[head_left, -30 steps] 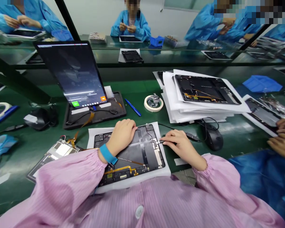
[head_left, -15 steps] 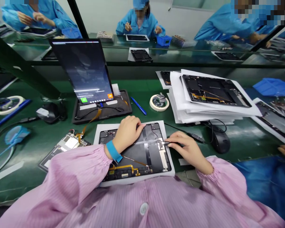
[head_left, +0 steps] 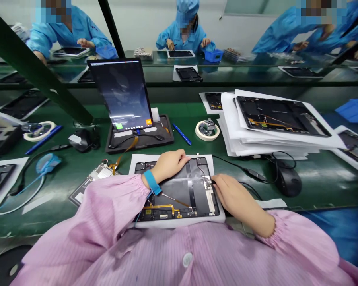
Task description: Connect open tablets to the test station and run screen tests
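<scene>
An opened tablet chassis [head_left: 185, 192] lies on a white sheet just in front of me, its black inner parts and orange flex cable showing. My left hand [head_left: 168, 165], with a blue wrist strap, rests curled on the chassis's upper left part. My right hand [head_left: 231, 194] sits at the chassis's right edge with fingers bent and pinched by a small connector board [head_left: 208, 183]. What the fingers hold is hidden.
A lit tablet [head_left: 122, 95] stands in a black tray behind the chassis. A blue pen [head_left: 181, 134], a tape roll [head_left: 207, 130], a stack of chassis on paper [head_left: 277, 119] and a mouse [head_left: 288, 180] lie nearby. Other people in blue work across the bench.
The view has shifted left and down. My right hand has drawn back toward me along the chassis's right edge; the thin dark tool seen in it before no longer shows. My left hand stays put.
</scene>
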Motion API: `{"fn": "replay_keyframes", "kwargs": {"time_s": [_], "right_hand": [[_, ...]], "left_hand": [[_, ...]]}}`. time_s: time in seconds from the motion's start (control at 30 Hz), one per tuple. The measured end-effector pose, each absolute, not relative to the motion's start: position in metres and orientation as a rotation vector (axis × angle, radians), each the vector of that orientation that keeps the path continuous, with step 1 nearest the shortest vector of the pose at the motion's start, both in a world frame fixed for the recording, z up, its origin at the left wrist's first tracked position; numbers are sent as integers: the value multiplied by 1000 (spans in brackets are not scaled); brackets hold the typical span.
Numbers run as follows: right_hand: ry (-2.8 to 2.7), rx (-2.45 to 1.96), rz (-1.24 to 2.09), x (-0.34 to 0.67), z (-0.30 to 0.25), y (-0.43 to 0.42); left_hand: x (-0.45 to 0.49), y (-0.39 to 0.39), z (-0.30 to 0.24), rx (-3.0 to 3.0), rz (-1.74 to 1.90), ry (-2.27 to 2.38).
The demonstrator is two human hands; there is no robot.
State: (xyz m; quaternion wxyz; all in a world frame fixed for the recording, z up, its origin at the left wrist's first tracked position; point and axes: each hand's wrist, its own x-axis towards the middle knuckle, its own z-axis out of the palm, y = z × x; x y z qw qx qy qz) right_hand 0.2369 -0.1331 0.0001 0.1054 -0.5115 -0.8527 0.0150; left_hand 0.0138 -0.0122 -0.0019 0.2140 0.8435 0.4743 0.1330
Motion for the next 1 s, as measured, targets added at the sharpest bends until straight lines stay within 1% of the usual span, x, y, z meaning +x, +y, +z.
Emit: {"fn": "replay_keyframes", "kwargs": {"time_s": [0.33, 0.4, 0.5, 0.57, 0.67, 0.83, 1.0], "right_hand": [[-2589, -1332, 165, 261, -9, -116], [-2532, -1340, 245, 266, -10, -114], [-2303, -1409, 342, 270, -11, -115], [-2162, -1416, 279, 270, -11, -118], [-2123, -1381, 134, 267, -6, -124], [-2291, -1318, 191, 266, 3, -128], [-2353, -1310, 83, 263, 3, -127]], "left_hand": [[13, -9, -2, 2334, 393, 1312], [12, -9, -2, 2331, 394, 1314], [11, -9, -3, 2334, 401, 1298], [11, -10, -3, 2343, 399, 1288], [10, -12, -3, 2351, 387, 1293], [10, -12, -2, 2342, 337, 1318], [11, -14, 0, 2336, 325, 1319]]}}
